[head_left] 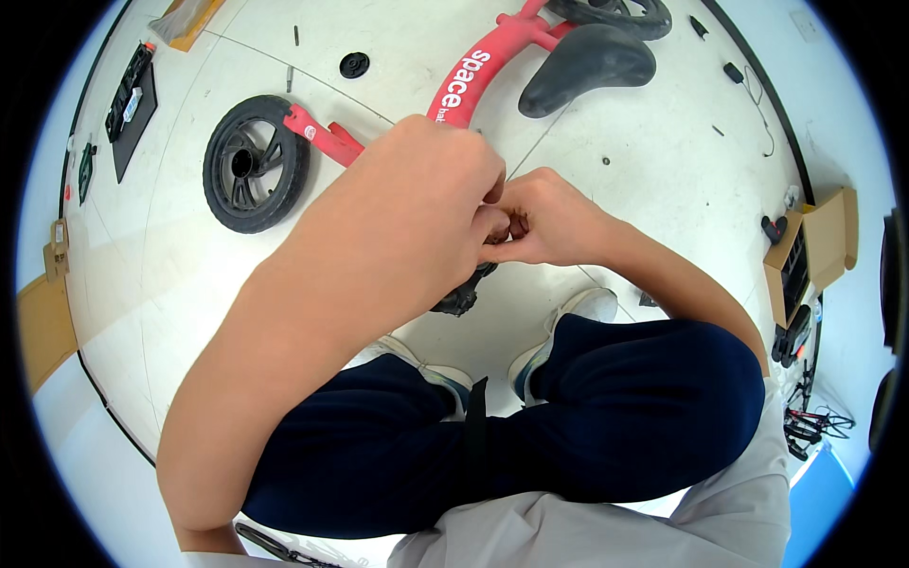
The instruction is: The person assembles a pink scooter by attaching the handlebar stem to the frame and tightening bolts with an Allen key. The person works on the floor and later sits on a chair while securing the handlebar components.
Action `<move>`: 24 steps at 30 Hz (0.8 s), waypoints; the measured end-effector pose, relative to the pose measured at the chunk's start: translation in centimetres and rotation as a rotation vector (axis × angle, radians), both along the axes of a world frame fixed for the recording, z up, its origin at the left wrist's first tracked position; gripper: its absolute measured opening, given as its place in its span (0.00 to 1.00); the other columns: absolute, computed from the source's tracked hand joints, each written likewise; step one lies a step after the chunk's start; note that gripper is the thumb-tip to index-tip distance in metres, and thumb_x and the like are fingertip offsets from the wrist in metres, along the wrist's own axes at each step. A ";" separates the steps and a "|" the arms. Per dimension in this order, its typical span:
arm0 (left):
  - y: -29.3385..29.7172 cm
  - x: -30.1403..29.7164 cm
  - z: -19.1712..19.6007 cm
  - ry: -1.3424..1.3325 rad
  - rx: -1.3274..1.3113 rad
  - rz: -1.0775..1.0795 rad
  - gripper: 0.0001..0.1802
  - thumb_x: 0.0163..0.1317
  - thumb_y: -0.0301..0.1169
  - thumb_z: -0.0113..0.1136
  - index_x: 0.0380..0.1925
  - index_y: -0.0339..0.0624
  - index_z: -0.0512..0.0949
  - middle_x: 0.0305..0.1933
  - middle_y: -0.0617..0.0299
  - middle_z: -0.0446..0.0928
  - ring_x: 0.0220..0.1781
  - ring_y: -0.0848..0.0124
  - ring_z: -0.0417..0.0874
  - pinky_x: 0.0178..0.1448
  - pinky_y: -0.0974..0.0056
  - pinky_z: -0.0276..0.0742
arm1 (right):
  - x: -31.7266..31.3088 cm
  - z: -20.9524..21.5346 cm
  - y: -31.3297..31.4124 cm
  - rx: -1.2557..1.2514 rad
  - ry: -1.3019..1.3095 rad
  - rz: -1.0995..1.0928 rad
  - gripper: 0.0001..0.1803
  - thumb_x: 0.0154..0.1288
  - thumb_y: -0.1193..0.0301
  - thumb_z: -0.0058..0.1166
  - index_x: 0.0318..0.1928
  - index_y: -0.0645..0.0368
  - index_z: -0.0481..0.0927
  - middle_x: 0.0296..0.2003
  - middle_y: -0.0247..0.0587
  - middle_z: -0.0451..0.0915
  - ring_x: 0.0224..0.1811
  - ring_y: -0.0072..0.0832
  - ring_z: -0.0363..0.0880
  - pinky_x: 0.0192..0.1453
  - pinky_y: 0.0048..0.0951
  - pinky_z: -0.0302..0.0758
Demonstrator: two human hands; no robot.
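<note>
Curled fingers point(490, 221) of my left hand point(421, 189) meet those of my right hand point(559, 220), nearly closed, the tips bunched together. Between them shows a small dark patch point(518, 227); I can't tell whether I'm pinching anything. Just below, on the near side, a black part point(459, 301) pokes out, mostly covered by my left hand. Beyond my hands lies the bike frame point(459, 87), a thick, curved red tube with white lettering; my left hand hides its near end, so I can't see whether I touch it. Far right of that is a smooth black saddle point(592, 71), with a black rear wheel point(653, 21) behind it. Left of my hands, a red fork point(327, 140) joins another wheel point(227, 166). Farther off, a black disc point(354, 65) lies on the pale floor point(672, 189).
</note>
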State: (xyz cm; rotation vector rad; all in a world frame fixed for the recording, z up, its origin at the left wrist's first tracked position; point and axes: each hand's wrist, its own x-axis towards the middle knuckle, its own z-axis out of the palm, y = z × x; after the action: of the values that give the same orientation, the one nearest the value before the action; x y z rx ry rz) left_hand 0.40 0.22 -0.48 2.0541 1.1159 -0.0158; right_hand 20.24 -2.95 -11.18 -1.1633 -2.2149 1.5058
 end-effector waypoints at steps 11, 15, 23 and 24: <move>-0.6 -0.7 -0.6 -0.204 0.113 -0.007 0.09 0.56 0.23 0.72 0.36 0.31 0.84 0.29 0.54 0.83 0.31 0.64 0.85 0.42 0.64 0.83 | 1.4 0.6 0.5 -0.041 0.078 -0.004 0.08 0.57 0.73 0.70 0.36 0.62 0.88 0.29 0.44 0.87 0.28 0.39 0.84 0.37 0.32 0.78; -0.1 0.1 1.3 0.020 -0.194 -0.027 0.07 0.57 0.24 0.70 0.32 0.30 0.85 0.27 0.52 0.83 0.30 0.61 0.85 0.42 0.64 0.82 | 1.3 0.2 0.0 -0.008 0.140 -0.030 0.09 0.56 0.72 0.71 0.34 0.64 0.87 0.28 0.44 0.87 0.29 0.38 0.86 0.39 0.32 0.80; -0.6 -0.4 0.1 0.063 0.088 -0.241 0.05 0.53 0.20 0.69 0.31 0.34 0.87 0.29 0.51 0.85 0.34 0.54 0.85 0.43 0.57 0.80 | -0.1 0.7 -0.3 -0.020 0.220 -0.002 0.08 0.60 0.72 0.66 0.37 0.65 0.87 0.33 0.48 0.88 0.34 0.41 0.88 0.41 0.35 0.82; -0.5 -0.4 -0.1 0.052 0.152 -0.296 0.05 0.53 0.20 0.69 0.31 0.34 0.87 0.30 0.52 0.85 0.35 0.54 0.85 0.44 0.56 0.80 | 0.1 0.5 -0.4 -0.052 0.227 0.003 0.09 0.60 0.72 0.66 0.39 0.64 0.88 0.33 0.48 0.88 0.34 0.42 0.87 0.41 0.35 0.82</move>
State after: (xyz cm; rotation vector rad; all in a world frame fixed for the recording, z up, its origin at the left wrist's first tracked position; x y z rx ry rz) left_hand 0.01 -0.26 -0.54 2.3516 0.8568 -0.1363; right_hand 20.30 -3.31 -10.66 -0.9499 -2.0397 1.6177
